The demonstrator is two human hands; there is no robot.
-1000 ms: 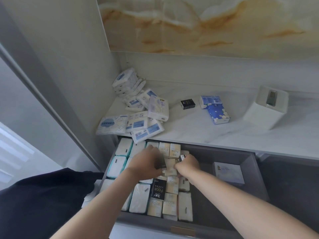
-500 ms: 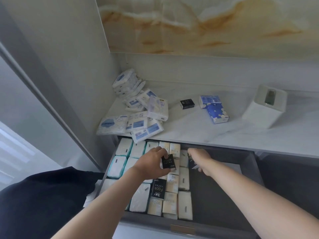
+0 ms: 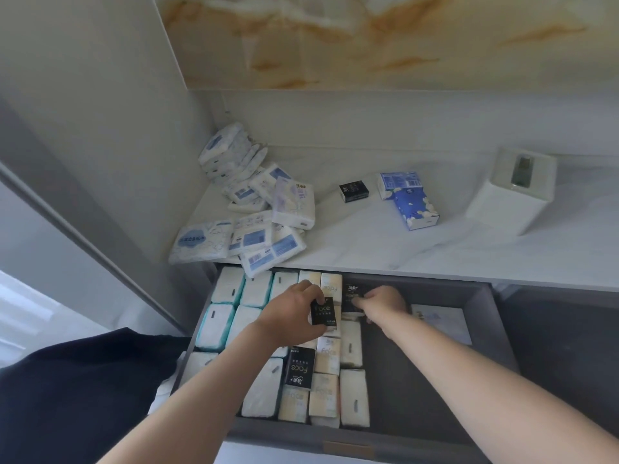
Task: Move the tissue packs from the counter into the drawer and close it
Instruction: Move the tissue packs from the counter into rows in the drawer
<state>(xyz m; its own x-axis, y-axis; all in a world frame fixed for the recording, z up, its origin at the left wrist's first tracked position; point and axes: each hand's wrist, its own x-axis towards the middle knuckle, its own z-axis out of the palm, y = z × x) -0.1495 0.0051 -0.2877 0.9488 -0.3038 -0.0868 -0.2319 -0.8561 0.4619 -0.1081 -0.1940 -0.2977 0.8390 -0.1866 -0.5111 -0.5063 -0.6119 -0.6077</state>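
Closest, at the bottom left, lies a dark cloth (image 3: 67,396). Next to it the grey drawer (image 3: 395,406) is pulled wide open. Its left half is full of rows of tissue packs (image 3: 254,393), white ones and cream ones, packed side by side. One flat black pack (image 3: 299,366) lies among them. The right half of the drawer shows its bare dark floor, with a pale flat box (image 3: 442,321) at the far right.

The left hand (image 3: 288,316) is over the rows. Its fingers and thumb pinch a black Face pack (image 3: 323,314), held just above the cream packs. The right hand (image 3: 385,303) is at the back of the drawer, beside the left hand. Its fingers curl on a second black pack (image 3: 353,298), close to the back wall and next to the last cream pack.

Further away is the white desk (image 3: 385,249). A messy pile of tissue packs (image 3: 261,226) sits in its left corner, and one pack pokes out over the edge above the drawer. In the middle of the desk are a small black pack (image 3: 354,192) and two blue packs (image 3: 410,202) that touch each other. At the far right stands a white box with a slot on top (image 3: 512,195)
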